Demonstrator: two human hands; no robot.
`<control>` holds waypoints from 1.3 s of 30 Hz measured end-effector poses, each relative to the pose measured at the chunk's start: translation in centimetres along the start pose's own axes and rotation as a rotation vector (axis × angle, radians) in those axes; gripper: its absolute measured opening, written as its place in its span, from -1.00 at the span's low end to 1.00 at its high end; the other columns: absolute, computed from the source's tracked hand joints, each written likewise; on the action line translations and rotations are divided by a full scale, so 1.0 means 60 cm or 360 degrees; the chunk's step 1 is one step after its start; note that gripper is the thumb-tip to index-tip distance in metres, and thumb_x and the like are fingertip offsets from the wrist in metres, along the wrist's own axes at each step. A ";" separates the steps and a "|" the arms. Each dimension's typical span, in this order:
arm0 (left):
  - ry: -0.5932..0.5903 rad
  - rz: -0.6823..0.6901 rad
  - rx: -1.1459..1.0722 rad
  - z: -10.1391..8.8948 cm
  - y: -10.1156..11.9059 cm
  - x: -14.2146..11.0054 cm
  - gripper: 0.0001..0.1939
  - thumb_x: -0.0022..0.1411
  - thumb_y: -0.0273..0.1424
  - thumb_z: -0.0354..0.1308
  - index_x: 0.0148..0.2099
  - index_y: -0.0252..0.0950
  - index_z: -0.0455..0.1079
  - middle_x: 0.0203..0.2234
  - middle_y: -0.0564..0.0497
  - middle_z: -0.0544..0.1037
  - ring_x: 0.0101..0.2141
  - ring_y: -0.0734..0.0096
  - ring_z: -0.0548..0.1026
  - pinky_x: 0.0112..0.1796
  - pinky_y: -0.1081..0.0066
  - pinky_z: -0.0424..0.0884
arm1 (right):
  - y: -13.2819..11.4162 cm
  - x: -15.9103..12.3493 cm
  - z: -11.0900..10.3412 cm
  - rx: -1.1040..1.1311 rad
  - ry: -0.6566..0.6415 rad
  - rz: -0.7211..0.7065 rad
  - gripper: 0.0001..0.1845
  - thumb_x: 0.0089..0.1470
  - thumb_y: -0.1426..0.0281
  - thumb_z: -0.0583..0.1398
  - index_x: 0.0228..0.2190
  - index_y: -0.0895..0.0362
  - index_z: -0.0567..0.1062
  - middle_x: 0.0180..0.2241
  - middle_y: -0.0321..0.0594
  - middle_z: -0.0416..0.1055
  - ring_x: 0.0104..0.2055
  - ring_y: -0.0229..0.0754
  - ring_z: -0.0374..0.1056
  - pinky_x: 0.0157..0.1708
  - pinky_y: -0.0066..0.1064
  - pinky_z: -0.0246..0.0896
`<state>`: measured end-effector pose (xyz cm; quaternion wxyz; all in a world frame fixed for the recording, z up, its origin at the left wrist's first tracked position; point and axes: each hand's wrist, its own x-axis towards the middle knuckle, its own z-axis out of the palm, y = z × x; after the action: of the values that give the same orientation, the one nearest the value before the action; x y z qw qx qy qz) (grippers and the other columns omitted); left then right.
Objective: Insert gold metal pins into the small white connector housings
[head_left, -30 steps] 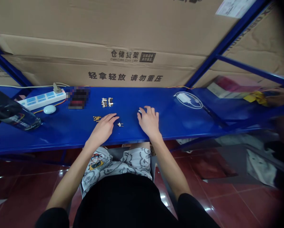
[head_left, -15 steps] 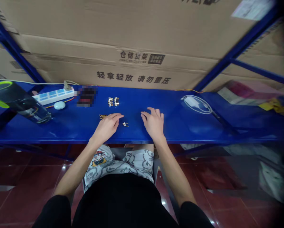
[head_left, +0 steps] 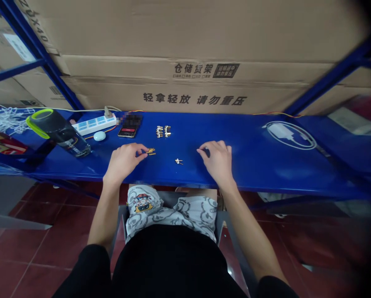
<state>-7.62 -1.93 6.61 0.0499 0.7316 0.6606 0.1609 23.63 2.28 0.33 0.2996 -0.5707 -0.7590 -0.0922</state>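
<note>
My left hand (head_left: 126, 160) rests over the blue tabletop (head_left: 185, 128), thumb and forefinger drawn close at a small group of thin brass pins (head_left: 151, 152). One pin's end seems to lie between those fingertips. To the right of the pins, a small white-and-brass piece (head_left: 178, 161) with thin prongs lies between my hands. My right hand (head_left: 216, 160) is curled, its thumb and forefinger brought together in a pinch; anything between them is too small to make out. Farther back sit several white-and-brass pieces (head_left: 163, 131) in two short columns.
Left of the work area are a phone (head_left: 130, 126), a white power strip (head_left: 95, 124), a pale round object (head_left: 99, 136) and a dark bottle (head_left: 68, 134). A coiled white cable with a charger (head_left: 281, 130) lies on the right. Cardboard boxes (head_left: 188, 37) stand behind.
The view has swung left. My left hand has drawn back to the left, and its fingertips are now at the brass pins. My right hand's thumb and forefinger have come closer together.
</note>
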 end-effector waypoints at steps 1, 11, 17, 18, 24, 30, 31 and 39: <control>-0.0005 0.0016 0.0038 0.006 0.002 0.001 -0.82 0.32 -0.26 0.25 -0.05 -0.02 0.59 -0.30 0.06 0.66 -0.33 0.22 0.60 -0.35 0.34 0.40 | -0.001 0.000 -0.002 0.0014 0.0014 0.0009 -0.81 0.31 0.30 0.17 -0.33 0.07 0.52 -0.26 -0.16 0.56 -0.14 0.01 0.32 -0.17 -0.18 0.01; -0.0054 -0.0001 0.0212 0.019 0.017 -0.002 -0.82 0.33 -0.20 0.25 -0.08 -0.01 0.63 -0.30 0.01 0.68 -0.29 0.04 0.63 -0.32 0.23 0.44 | -0.010 0.001 -0.013 0.0112 0.0015 0.0039 -0.82 0.29 0.29 0.19 -0.33 0.07 0.54 -0.21 -0.15 0.57 -0.11 0.05 0.33 -0.16 -0.16 0.07; -0.0121 0.0039 0.0149 0.028 0.034 0.005 -0.86 0.36 -0.29 0.22 -0.12 -0.04 0.62 -0.15 0.05 0.68 -0.19 0.04 0.63 -0.29 0.26 0.43 | -0.008 0.001 -0.011 0.0152 -0.0017 0.0018 -0.84 0.28 0.29 0.20 -0.33 0.06 0.54 -0.23 -0.16 0.57 -0.14 0.03 0.34 -0.17 -0.16 0.09; -0.0115 0.0057 0.0155 0.030 0.035 0.005 -0.87 0.36 -0.31 0.21 -0.15 -0.04 0.61 -0.15 0.06 0.68 -0.19 0.05 0.63 -0.29 0.26 0.43 | -0.007 0.001 -0.010 0.0169 -0.0013 0.0011 -0.84 0.28 0.29 0.20 -0.33 0.05 0.53 -0.24 -0.17 0.57 -0.14 0.03 0.35 -0.17 -0.17 0.09; -0.0012 0.0230 0.0164 0.048 0.045 0.004 -0.87 0.42 -0.39 0.12 -0.16 -0.15 0.50 -0.13 0.04 0.62 -0.15 0.19 0.59 -0.37 0.38 0.37 | -0.005 0.001 -0.005 0.0469 -0.0077 -0.0031 -0.87 0.29 0.30 0.19 -0.28 0.02 0.54 -0.31 -0.26 0.58 -0.26 -0.10 0.44 -0.13 -0.21 0.19; 0.0081 0.0234 0.0028 0.063 0.063 0.010 -0.86 0.49 -0.39 0.00 -0.06 -0.19 0.38 -0.19 0.00 0.62 -0.20 0.25 0.60 -0.35 0.41 0.39 | -0.018 0.003 -0.014 0.0778 -0.0086 -0.0123 -0.87 0.25 0.32 0.22 -0.30 -0.01 0.60 -0.27 -0.27 0.63 -0.26 -0.11 0.45 -0.14 -0.22 0.31; 0.0090 0.0251 -0.0026 0.066 0.065 0.011 -0.86 0.50 -0.39 -0.02 -0.04 -0.19 0.37 -0.20 0.00 0.62 -0.22 0.26 0.60 -0.34 0.40 0.41 | -0.020 0.003 -0.015 0.0822 -0.0094 -0.0127 -0.87 0.24 0.32 0.23 -0.29 -0.01 0.61 -0.26 -0.28 0.63 -0.26 -0.11 0.45 -0.14 -0.22 0.32; 0.0162 0.0567 -0.0636 0.121 0.093 0.021 -0.84 0.51 -0.38 -0.02 0.08 -0.16 0.27 -0.06 -0.04 0.58 -0.08 0.27 0.59 -0.11 0.30 0.53 | -0.025 -0.001 -0.018 0.1025 -0.0211 -0.0010 -0.82 0.23 0.30 0.24 -0.20 -0.03 0.67 -0.19 -0.26 0.65 -0.18 -0.08 0.54 -0.10 -0.19 0.41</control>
<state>-0.02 -0.39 1.59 0.1309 0.8029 0.4784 0.3307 22.62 1.21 1.47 0.4143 -0.4489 -0.7688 0.1891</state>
